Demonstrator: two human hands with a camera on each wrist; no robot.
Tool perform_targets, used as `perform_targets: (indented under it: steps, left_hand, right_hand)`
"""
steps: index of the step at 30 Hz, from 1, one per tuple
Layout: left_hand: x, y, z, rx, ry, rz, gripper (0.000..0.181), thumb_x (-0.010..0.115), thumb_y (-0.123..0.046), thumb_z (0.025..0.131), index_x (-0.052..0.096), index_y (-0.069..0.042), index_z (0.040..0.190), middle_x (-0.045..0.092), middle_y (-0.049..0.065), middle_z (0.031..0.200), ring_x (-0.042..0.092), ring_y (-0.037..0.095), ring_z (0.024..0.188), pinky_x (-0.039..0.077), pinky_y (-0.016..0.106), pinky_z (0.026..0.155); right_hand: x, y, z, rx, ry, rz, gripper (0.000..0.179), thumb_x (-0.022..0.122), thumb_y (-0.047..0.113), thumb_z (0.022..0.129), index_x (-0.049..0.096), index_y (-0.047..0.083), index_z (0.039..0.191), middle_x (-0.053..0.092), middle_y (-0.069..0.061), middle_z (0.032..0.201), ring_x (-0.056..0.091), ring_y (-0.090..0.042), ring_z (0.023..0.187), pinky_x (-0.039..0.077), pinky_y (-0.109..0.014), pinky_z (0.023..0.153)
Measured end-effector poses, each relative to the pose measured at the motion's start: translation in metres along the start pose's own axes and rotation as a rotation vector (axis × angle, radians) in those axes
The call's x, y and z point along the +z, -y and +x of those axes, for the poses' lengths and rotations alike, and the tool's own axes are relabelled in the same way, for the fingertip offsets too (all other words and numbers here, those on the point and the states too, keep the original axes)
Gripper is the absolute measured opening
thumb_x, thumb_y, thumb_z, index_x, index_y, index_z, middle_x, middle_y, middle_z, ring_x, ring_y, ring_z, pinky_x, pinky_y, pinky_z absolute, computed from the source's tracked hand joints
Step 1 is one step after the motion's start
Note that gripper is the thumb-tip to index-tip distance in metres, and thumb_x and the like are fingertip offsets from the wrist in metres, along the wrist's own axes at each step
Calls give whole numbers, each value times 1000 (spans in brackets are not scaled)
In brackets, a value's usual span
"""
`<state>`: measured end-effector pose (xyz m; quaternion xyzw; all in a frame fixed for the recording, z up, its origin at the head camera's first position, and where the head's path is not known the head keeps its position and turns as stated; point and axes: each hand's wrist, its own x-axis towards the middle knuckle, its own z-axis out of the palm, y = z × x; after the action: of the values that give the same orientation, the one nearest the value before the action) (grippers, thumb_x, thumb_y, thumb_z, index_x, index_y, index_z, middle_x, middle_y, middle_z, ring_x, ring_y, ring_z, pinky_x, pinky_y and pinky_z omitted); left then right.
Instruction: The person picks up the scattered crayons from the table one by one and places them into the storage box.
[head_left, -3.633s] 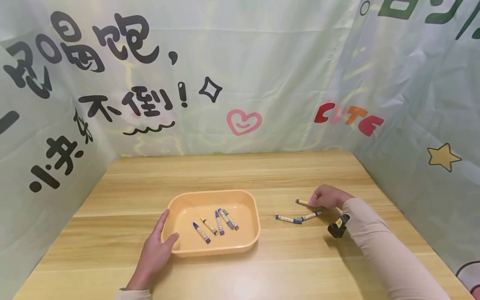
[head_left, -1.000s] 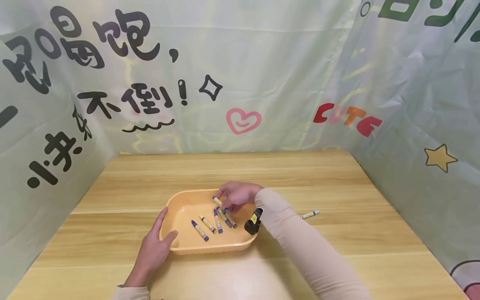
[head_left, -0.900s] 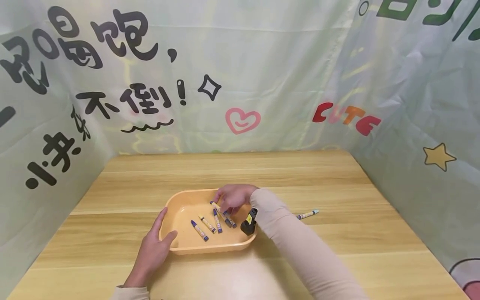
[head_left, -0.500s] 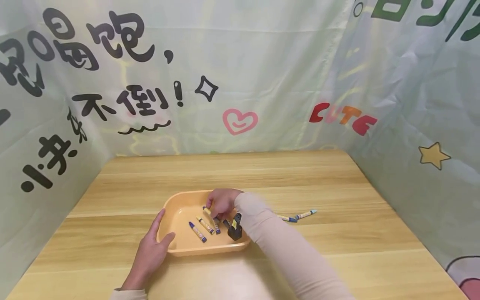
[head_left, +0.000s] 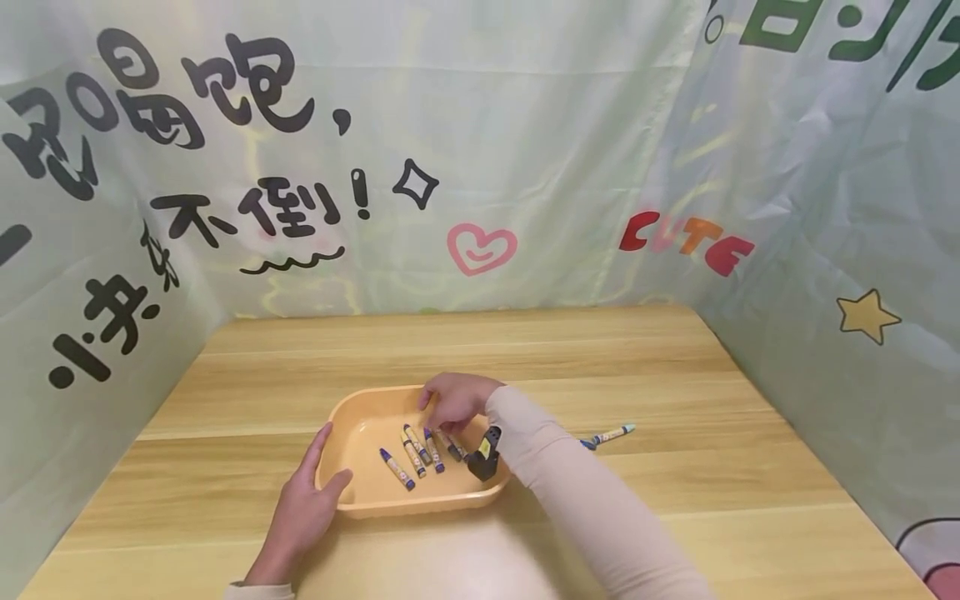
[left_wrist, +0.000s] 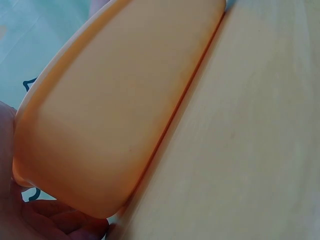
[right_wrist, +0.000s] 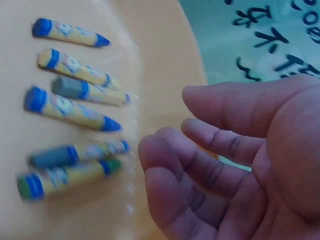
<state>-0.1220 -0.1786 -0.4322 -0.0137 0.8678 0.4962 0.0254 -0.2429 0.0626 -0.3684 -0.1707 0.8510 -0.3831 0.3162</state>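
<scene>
An orange plastic tray (head_left: pixel 420 502) stands on the wooden table. My left hand (head_left: pixel 303 500) grips its left end, thumb over the rim; the left wrist view has the fingers curled under the tray's corner (left_wrist: pixel 80 205). Several paper-wrapped crayons lie inside the tray, among them a blue crayon (head_left: pixel 397 468) at the left, a yellow crayon (right_wrist: pixel 75 69), a grey crayon (right_wrist: pixel 90 91) beside it and a green crayon (right_wrist: pixel 67 179). Over the tray's back right part hovers my right hand (head_left: pixel 457 397), fingers loosely bent with nothing between them. Its forearm hides the tray's right end.
To the right of the tray, a light blue-tipped crayon (head_left: pixel 613 434) lies on the table (head_left: pixel 712 500), touching a dark blue crayon (head_left: pixel 588 444) mostly hidden by the right sleeve. Printed cloth (head_left: pixel 555 142) surrounds the table at the back and sides.
My right hand has carried a grey crayon from the table's right side into the tray and let it go beside the yellow one. The left hand keeps its grip on the tray.
</scene>
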Motion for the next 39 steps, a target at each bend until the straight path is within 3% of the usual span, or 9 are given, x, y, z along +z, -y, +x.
perform_targets:
  steps: [5,10,15,17,19,22,26,33,39]
  left_hand:
    - [0,1,-1,-6,2,-2,73,54,-20,97,12,-24,157,16,24,157,29,4,42,31,18,39]
    - [-1,4,-3,-5,-6,40,74,54,-21,97,11,-25,157,17,24,157,48,17,56,47,32,53]
    - [0,5,-3,16,-11,61,74,54,-21,98,9,-23,157,16,23,157,55,44,109,45,62,88]
    - [1,4,-3,7,-10,42,74,54,-21,98,10,-24,157,15,22,158,57,42,104,46,60,87]
    - [1,4,-2,-4,-7,28,74,54,-20,98,10,-25,157,15,22,158,60,31,78,53,47,72]
    - [1,3,-2,-16,-4,20,74,54,-20,97,11,-26,157,16,22,158,45,15,54,45,29,50]
    - [1,2,-1,-7,1,23,74,54,-20,98,10,-26,157,15,23,158,40,8,50,41,25,51]
    - [-1,0,0,-15,11,-10,74,53,-19,98,9,-27,157,11,21,159,30,5,43,36,21,41]
    - [-1,1,1,-5,2,17,74,53,-20,98,10,-26,157,13,20,159,43,8,51,45,26,50]
  right_hand:
    - [-25,-13,-18,-46,-57,40,33,66,11,91,58,0,121,64,-17,94,64,-21,72,56,-32,66]
    - [-48,-34,-40,-67,-94,89,31,61,12,94,55,-3,120,63,-22,97,63,-21,71,55,-34,67]
    - [-71,-65,-64,-34,-144,99,30,59,10,95,52,-5,119,61,-23,94,61,-25,71,55,-39,69]
    - [-79,-80,-73,-17,-163,89,30,59,9,95,50,-8,119,61,-23,92,60,-25,71,54,-37,66]
    - [-86,-97,-83,3,-172,75,30,58,7,95,50,-10,119,60,-19,85,57,-22,66,50,-31,60]
    - [-92,-121,-96,24,-169,63,28,57,3,94,50,-11,117,54,-8,70,47,-13,55,41,-25,51]
    - [-99,-149,-114,31,-143,35,21,57,-6,87,54,-10,107,43,1,56,33,-8,47,31,-22,46]
    - [-106,-175,-131,50,-141,0,20,70,-9,74,58,-6,89,58,-1,67,48,-9,55,36,-20,47]
    - [-105,-180,-137,61,-138,-62,24,77,-7,69,60,-3,86,58,-1,72,52,-12,66,43,-24,59]
